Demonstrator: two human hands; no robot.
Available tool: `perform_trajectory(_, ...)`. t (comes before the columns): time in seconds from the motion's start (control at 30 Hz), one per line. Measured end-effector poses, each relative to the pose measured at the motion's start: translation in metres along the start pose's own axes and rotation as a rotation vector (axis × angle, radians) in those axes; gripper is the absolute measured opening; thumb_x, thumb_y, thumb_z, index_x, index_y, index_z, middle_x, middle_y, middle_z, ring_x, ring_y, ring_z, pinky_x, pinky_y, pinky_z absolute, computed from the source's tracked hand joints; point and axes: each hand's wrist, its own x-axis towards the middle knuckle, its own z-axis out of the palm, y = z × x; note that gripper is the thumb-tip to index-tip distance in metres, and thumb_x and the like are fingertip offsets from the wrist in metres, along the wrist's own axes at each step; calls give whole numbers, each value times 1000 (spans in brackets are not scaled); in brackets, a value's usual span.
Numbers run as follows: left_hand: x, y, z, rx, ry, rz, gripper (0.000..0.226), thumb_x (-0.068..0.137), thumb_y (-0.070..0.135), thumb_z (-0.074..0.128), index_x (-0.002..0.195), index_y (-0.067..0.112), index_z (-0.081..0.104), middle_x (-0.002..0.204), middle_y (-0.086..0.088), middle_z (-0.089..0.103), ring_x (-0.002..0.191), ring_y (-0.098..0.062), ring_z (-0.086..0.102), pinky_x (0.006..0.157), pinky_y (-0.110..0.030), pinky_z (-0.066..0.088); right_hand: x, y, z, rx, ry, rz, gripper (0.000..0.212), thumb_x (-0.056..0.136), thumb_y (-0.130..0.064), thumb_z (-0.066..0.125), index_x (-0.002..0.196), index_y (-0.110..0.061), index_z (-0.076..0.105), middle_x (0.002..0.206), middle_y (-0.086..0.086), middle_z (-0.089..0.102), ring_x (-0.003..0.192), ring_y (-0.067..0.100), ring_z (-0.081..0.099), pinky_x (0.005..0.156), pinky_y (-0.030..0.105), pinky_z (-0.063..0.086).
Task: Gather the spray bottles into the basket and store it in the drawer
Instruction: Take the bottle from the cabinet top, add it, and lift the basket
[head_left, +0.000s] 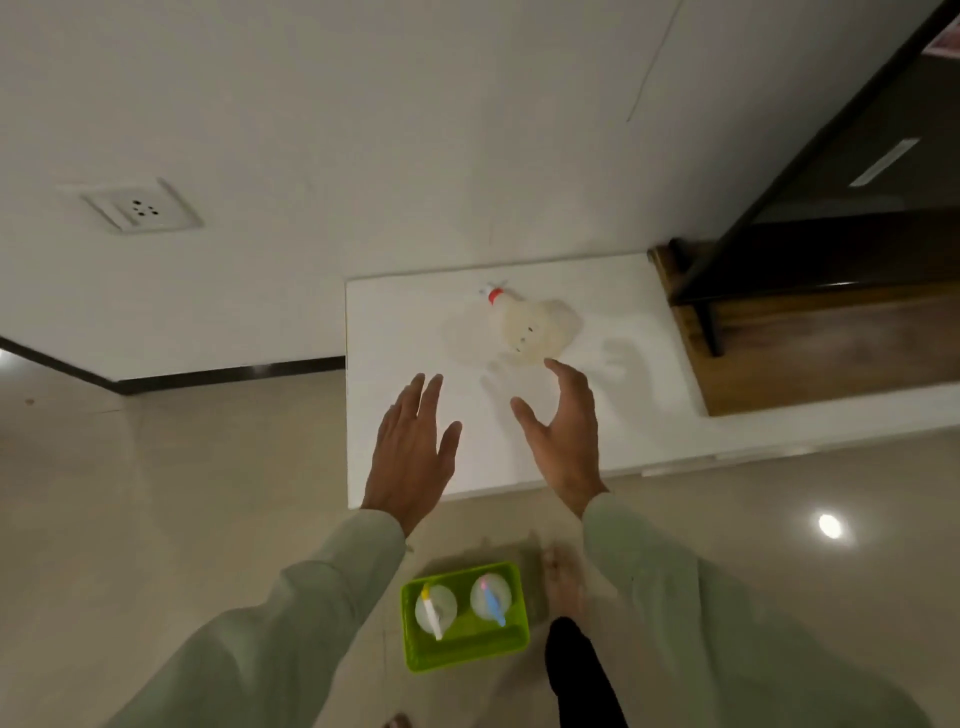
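Note:
A pale translucent spray bottle with a red collar and white nozzle lies on its side on the white countertop. My right hand is open just in front of it, fingertips close to the bottle's base. My left hand is open over the counter, further left, holding nothing. On the floor below, a green basket holds two upright clear spray bottles: one with a yellow-white nozzle, one with a pink-blue nozzle.
A dark wooden surface with a black frame borders the counter on the right. A wall socket is on the white wall at left. My bare foot stands beside the basket on the glossy tiled floor.

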Motion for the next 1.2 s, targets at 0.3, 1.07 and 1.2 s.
perform_trajectory(0.3, 140, 28, 32, -3, 76, -147, 59, 101, 33, 43, 153, 16, 22, 163, -8, 20, 152, -21, 16, 121, -38, 18, 201, 20, 11, -213, -190, 17, 84, 79, -58, 68, 147, -21, 36, 149, 2, 42, 137, 26, 38, 105, 45, 36)
perform_trajectory(1.07, 111, 0, 63, -32, 42, -234, 53, 100, 32, 46, 149, 15, 32, 162, -8, 22, 149, -25, 23, 121, -45, 25, 176, 34, 43, -301, -364, 247, 39, 60, -45, 72, 87, -20, 56, 82, -3, 59, 67, 15, 53, 55, 28, 30)
perform_trajectory(1.2, 52, -16, 56, -71, 16, -208, 53, 100, 32, 46, 149, 15, 32, 162, -7, 21, 149, -24, 23, 121, -43, 23, 103, 23, 29, -174, -282, 262, 35, 60, -43, 72, 83, -22, 56, 79, -5, 63, 70, 19, 60, 57, 29, 34)
